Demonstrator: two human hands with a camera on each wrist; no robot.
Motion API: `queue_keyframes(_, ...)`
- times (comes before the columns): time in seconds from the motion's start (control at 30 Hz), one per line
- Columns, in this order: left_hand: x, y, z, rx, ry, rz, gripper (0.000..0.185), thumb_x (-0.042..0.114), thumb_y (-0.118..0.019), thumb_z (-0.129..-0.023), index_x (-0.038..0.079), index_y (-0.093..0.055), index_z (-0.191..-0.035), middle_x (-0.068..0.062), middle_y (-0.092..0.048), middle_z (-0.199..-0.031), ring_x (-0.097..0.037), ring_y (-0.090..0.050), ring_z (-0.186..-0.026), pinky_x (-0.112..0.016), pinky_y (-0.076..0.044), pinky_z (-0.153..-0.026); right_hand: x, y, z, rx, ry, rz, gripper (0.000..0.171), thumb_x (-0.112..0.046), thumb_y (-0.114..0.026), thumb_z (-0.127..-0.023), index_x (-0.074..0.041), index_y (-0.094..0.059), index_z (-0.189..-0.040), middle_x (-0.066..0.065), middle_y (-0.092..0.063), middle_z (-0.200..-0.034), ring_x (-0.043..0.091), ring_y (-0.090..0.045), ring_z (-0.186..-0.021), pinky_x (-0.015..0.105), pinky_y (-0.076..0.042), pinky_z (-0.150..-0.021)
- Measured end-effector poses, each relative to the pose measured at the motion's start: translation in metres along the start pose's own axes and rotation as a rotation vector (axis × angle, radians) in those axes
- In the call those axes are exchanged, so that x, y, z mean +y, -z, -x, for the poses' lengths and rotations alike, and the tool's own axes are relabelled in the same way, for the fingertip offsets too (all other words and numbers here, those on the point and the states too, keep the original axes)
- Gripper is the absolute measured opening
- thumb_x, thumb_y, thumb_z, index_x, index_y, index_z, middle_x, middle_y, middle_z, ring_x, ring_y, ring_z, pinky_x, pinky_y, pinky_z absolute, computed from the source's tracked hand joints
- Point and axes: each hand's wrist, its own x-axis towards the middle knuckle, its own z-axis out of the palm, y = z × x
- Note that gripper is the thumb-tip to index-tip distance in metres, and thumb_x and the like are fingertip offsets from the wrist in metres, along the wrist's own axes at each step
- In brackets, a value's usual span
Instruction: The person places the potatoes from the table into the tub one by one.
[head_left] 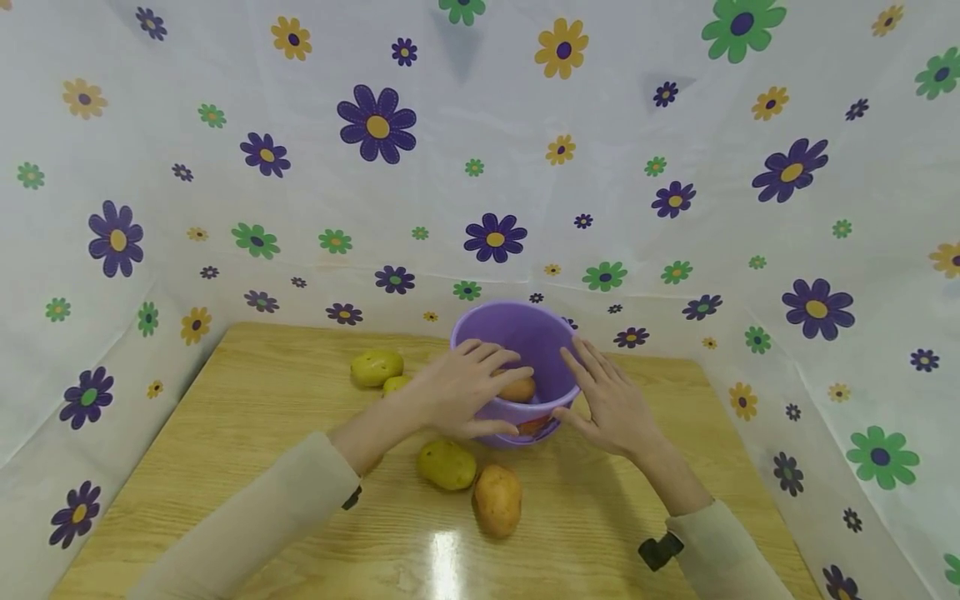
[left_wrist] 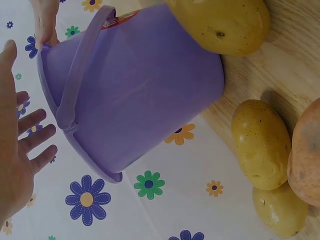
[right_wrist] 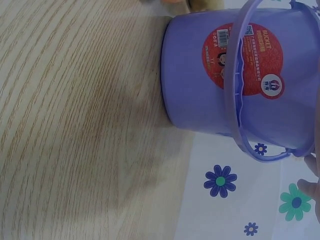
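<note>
A purple plastic bucket (head_left: 534, 337) (left_wrist: 145, 95) (right_wrist: 215, 75) stands on the wooden table (head_left: 247, 467), with a brownish potato (head_left: 519, 389) inside it. My left hand (head_left: 465, 387) (left_wrist: 17, 155) hovers at the bucket's left rim, fingers spread and holding nothing. My right hand (head_left: 607, 400) sits at the bucket's right side with straight fingers; its fingertips (left_wrist: 45, 27) touch the rim. Two yellow potatoes (head_left: 377, 367) (head_left: 395, 383) lie left of the bucket. Another yellow potato (head_left: 447, 464) and an orange-brown one (head_left: 497, 500) lie in front of it.
A white cloth printed with flowers (head_left: 495, 167) walls in the table at the back and both sides. A red label (right_wrist: 245, 55) is stuck on the bucket's right wall, and its handle (left_wrist: 80, 65) hangs down. Bare tabletop (right_wrist: 75, 125) stretches right of and before the bucket.
</note>
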Motion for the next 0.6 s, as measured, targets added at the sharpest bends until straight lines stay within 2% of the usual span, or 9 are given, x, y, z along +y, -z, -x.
queue_keyframes(0.3,0.010,0.000,0.008,0.042,-0.069,-0.043,0.078,0.076,-0.055,-0.095,0.022,-0.052,-0.151,-0.007,-0.060,-0.152,-0.028,-0.057,-0.139,-0.045,-0.049,-0.118,-0.001,0.001,0.001,-0.011,-0.011,-0.007,0.091,-0.073,-0.041,-0.102,-0.009,-0.033,-0.165,0.020,-0.030,-0.173,0.044,-0.034,-0.158,0.062,-0.036,-0.126)
queue_keyframes(0.6,0.015,-0.005,0.018,0.098,-0.121,-0.057,0.083,0.076,-0.057,-0.094,0.018,-0.052,-0.152,-0.007,-0.062,-0.149,-0.028,-0.059,-0.136,-0.044,-0.050,-0.116,0.000,0.000,0.001,-0.020,-0.014,-0.007,0.091,-0.072,-0.043,-0.102,-0.010,-0.031,-0.166,0.020,-0.028,-0.174,0.044,-0.033,-0.158,0.063,-0.035,-0.126)
